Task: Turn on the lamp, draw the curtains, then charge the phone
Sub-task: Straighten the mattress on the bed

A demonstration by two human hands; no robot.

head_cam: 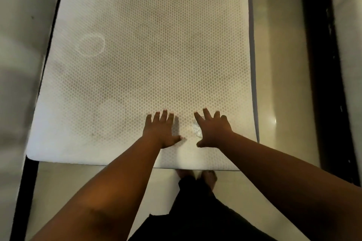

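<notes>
No lamp, curtain or phone shows in the head view. Both my hands lie flat, fingers spread, on the near end of a bare white mattress (137, 55) with a honeycomb pattern. My left hand (161, 130) rests palm down just left of the middle. My right hand (212, 130) rests palm down to its right. A small shiny clear scrap (196, 128), perhaps plastic, lies at the right hand's thumb side, partly under the fingers.
A pale tiled floor (278, 84) runs along the mattress's right side and in front of it, where my bare feet (195, 175) stand. A dark frame (321, 64) borders the floor at right. Grey bedding or a wall (17, 45) fills the left side.
</notes>
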